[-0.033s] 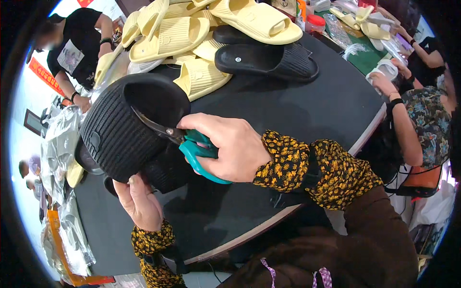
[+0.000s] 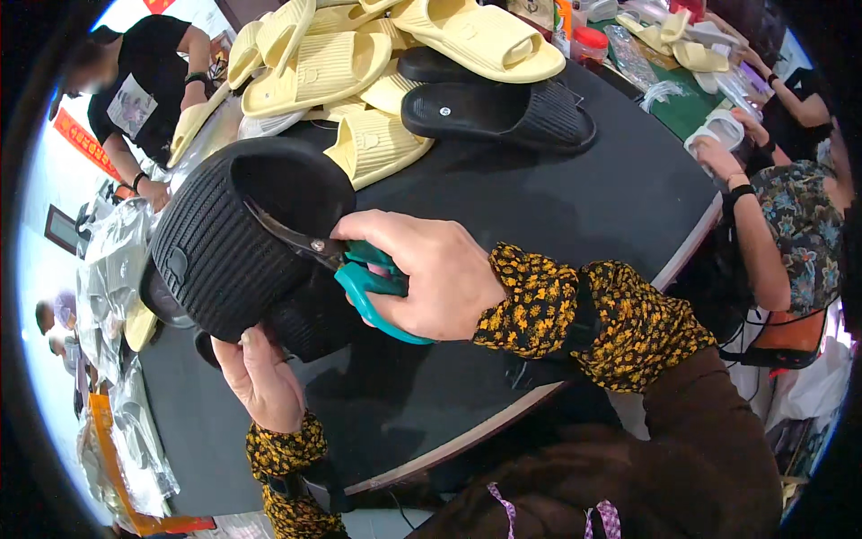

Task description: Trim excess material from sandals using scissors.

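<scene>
L hand (image 2: 260,377) gripped 1 black slipper (image 2: 224,242); R hand (image 2: 431,274) held 1 pr teal scissors (image 2: 359,274), blades at its strap. 1 more black slide (image 2: 503,112) on table (image 2: 575,207).

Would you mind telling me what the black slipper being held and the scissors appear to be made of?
The black slipper looks like soft moulded foam or rubber: matte, ribbed, and bending in the left hand. The scissors in the right hand seem to have dull grey metal blades with a pivot screw, and glossy teal handles, probably plastic.
</scene>
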Demonstrator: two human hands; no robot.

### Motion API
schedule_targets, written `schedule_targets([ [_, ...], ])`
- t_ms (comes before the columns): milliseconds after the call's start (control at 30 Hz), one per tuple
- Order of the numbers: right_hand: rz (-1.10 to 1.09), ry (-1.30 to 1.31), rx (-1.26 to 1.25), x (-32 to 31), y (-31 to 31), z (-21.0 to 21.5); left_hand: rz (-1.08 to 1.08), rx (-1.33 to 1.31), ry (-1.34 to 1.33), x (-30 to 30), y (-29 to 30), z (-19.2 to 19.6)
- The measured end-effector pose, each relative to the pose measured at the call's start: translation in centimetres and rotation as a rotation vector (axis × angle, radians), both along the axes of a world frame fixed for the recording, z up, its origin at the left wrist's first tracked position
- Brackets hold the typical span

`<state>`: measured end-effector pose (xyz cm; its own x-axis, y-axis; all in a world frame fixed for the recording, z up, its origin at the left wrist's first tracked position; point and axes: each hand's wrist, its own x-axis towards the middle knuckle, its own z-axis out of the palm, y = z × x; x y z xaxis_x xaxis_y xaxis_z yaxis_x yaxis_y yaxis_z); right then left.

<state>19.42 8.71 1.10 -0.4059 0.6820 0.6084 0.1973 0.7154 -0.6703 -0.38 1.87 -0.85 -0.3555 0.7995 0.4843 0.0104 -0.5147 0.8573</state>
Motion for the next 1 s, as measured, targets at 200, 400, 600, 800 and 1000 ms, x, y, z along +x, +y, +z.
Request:
schedule_targets([
  [200, -0.003, 0.035, 0.007, 0.1, 0.0, 0.4, 0.026, 0.034, 0.042, -0.8, 0.0, -0.8],
  [400, -0.003, -0.012, -0.038, 0.1, -0.2, 0.9, -0.021, 0.051, 0.090, -1.1, -0.3, -0.7],
  [600, -0.023, -0.011, 0.019, 0.2, -0.1, 0.4, -0.016, 0.061, 0.098, -0.9, -0.2, -1.0],
  [800, 0.028, 0.049, 0.022, 0.3, 0.1, 0.8, -0.030, 0.055, 0.128, -1.1, -0.4, -1.0],
  [1000, 0.041, 0.073, -0.021, 0.1, 0.0, 0.7, 0.010, 0.035, 0.227, -1.0, -0.7, -1.1],
])
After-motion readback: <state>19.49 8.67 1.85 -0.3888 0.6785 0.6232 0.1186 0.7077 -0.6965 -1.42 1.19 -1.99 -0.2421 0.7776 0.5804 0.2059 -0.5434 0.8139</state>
